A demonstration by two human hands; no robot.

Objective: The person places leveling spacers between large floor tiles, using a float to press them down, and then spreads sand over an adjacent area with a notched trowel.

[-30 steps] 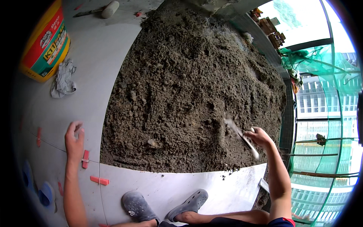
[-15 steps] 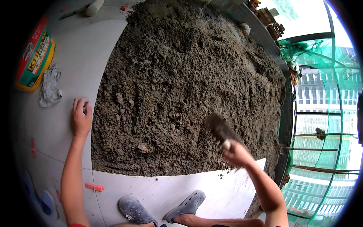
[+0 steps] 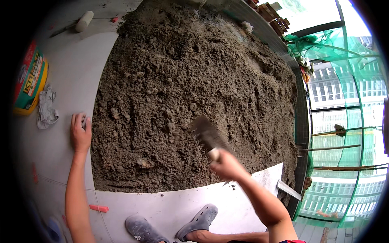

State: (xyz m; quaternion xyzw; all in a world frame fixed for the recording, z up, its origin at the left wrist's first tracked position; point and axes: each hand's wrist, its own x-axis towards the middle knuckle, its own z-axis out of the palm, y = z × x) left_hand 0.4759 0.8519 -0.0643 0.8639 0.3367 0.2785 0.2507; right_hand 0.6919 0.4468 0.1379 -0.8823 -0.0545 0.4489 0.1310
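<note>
A notched trowel (image 3: 208, 132) with a dark, toothed blade and a pale handle end is gripped in my right hand (image 3: 227, 164). Its blade is over the rough, crumbly grey-brown mortar bed (image 3: 174, 77), slightly blurred; whether it touches is unclear. My left hand (image 3: 82, 134) rests on a large pale tile (image 3: 77, 65) beside the bed's left edge. Its fingers are curled, and something small and grey shows between thumb and fingers, too unclear to name. Another pale tile (image 3: 162, 202) borders the near side of the bed.
A red, green and yellow bucket (image 3: 31, 81), a crumpled grey rag (image 3: 48, 110) and a pale-headed mallet (image 3: 84, 21) lie left. A red tile wedge (image 3: 99, 208) sits at a joint. My grey clogs (image 3: 197, 220) stand near. Green netting (image 3: 324, 46) hangs right; bricks (image 3: 274, 18) are stacked beyond.
My right hand has swung the trowel leftward across the mortar bed. My left hand stays at the bed's left edge. The whole view has shifted a little.
</note>
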